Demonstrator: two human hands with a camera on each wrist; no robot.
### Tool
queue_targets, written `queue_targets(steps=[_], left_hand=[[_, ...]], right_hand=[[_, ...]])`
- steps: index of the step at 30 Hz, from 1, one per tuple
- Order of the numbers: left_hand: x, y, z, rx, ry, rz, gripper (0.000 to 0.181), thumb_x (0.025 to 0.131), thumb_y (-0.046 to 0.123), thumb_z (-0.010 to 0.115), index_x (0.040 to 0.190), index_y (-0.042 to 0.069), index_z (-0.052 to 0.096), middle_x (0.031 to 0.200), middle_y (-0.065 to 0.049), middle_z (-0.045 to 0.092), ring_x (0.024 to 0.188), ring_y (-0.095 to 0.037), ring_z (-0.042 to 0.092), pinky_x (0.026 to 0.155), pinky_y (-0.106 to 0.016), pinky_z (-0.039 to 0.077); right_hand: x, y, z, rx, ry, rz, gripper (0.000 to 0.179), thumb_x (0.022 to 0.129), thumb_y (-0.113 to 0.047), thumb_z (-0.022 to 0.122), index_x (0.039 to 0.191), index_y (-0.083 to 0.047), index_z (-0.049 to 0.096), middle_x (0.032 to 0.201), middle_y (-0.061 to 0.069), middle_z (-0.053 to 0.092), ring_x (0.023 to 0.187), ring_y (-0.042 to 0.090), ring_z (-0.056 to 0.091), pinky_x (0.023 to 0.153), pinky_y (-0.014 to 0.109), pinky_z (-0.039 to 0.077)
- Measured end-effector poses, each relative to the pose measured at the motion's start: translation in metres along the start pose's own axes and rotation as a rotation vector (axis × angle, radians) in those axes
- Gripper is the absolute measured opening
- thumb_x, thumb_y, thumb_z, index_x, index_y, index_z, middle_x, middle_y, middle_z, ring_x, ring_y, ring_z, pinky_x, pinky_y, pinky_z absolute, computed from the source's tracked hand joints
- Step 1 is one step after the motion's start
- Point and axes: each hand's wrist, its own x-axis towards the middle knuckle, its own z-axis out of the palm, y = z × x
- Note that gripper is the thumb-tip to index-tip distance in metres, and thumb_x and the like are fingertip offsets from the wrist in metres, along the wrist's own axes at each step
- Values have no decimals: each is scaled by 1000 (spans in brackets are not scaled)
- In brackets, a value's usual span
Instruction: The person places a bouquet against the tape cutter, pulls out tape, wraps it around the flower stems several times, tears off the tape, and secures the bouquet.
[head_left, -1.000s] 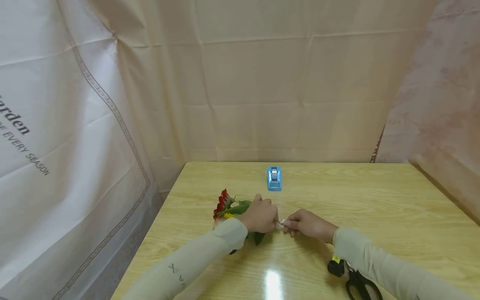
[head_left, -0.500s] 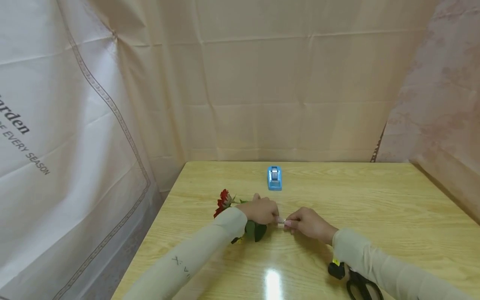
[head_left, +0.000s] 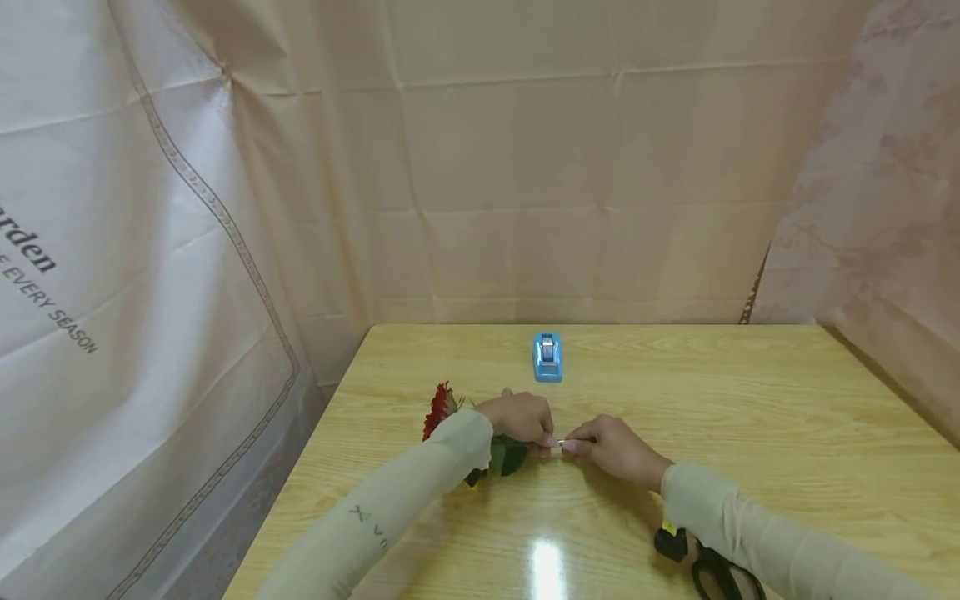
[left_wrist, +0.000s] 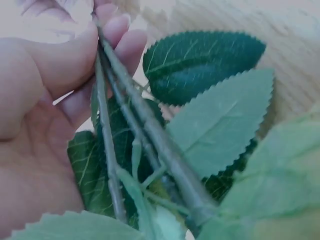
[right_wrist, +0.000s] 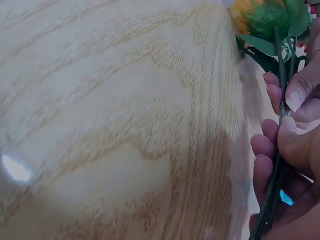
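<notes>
Landmark: blue, glossy, plastic-looking tape dispenser [head_left: 547,358] standing on the pale yellow wood-grain table [head_left: 750,392].

Work: slim, green-brown artificial stems [left_wrist: 167,147] with serrated green leaves [left_wrist: 205,60], a ragged-petalled red flower [head_left: 438,412] and a full yellow-orange flower [right_wrist: 250,15]. The bunch lies on the wearer's side of the dispenser, blooms to its left.

Hands: left hand [head_left: 517,417], below and left of the dispenser, pinches the stems between thumb and fingers. Right hand [head_left: 615,450], below and right of it, curls round the lower stems, thumb pressing on them.

Progress (judged): stems gathered; a pale shiny patch [right_wrist: 285,111] between the thumbs is probably clear tape going on. Whether the wrap is complete, cannot tell; securing it seems left. Black-handled scissors [head_left: 722,575] lie well below and right of the dispenser, not in either hand.
</notes>
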Motion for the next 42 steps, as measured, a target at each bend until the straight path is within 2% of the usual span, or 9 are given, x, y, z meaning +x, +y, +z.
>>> queue_targets(steps=[3, 5, 8, 14, 19, 26, 29, 34, 42], left_hand=[[-3, 3, 1, 47, 48, -11, 32, 100, 27, 67, 73, 16, 79, 68, 8, 72, 72, -3, 61, 115, -60, 19], [-5, 5, 3, 94, 82, -8, 32, 99, 28, 69, 70, 18, 79, 65, 9, 71, 71, -3, 58, 106, -49, 26], [-7, 8, 6, 177, 133, -1, 32, 97, 29, 72, 67, 21, 78, 65, 15, 68, 73, -4, 54, 89, -40, 27], [-5, 11, 15, 343, 225, -8, 19, 94, 35, 75, 78, 24, 80, 79, 20, 68, 82, -8, 48, 87, -40, 29], [-9, 13, 22, 469, 305, -5, 19, 92, 43, 76, 90, 24, 79, 83, 19, 69, 82, -9, 45, 84, -37, 28], [-12, 15, 30, 685, 398, 39, 22, 96, 39, 72, 79, 26, 74, 67, 16, 59, 81, -12, 41, 83, -37, 28], [-12, 15, 31, 731, 408, 46, 20, 96, 38, 72, 79, 28, 74, 67, 17, 60, 83, -12, 42, 85, -37, 30], [-7, 15, 28, 672, 331, 54, 23, 99, 39, 69, 81, 25, 74, 68, 15, 59, 84, -12, 44, 84, -38, 30], [2, 4, 6, 335, 115, 10, 26, 104, 40, 60, 100, 22, 78, 92, 17, 69, 89, -12, 46, 88, -39, 27]], right_hand=[[1, -1, 0, 50, -24, 31, 21, 102, -17, 64, 106, -4, 80, 98, 4, 75, 84, 16, 57, 73, 34, 48], [0, -1, -1, 82, -35, 68, 21, 103, -18, 64, 106, -5, 80, 97, 3, 73, 82, 18, 53, 73, 35, 45], [0, 0, -1, 113, -53, 104, 23, 103, -21, 63, 108, -6, 79, 99, 2, 73, 85, 18, 58, 76, 38, 49], [1, 5, -4, 156, -98, 132, 29, 108, -24, 55, 114, -5, 76, 104, 4, 71, 91, 19, 66, 88, 45, 53], [3, 6, -6, 166, -114, 126, 29, 107, -22, 55, 115, -3, 75, 98, 4, 69, 88, 19, 65, 88, 45, 53], [6, 5, -8, 190, -114, 132, 26, 107, -19, 56, 108, -2, 75, 94, 5, 69, 87, 20, 66, 84, 42, 54], [7, 6, -7, 188, -98, 140, 24, 106, -19, 58, 105, -3, 76, 92, 4, 71, 87, 20, 66, 83, 41, 55], [6, 9, -6, 159, -48, 140, 21, 103, -17, 62, 106, -4, 79, 93, 3, 74, 86, 18, 68, 84, 43, 56], [2, 8, -4, 153, -1, 127, 19, 102, -13, 64, 109, -3, 79, 99, 5, 76, 88, 19, 70, 85, 43, 57]])
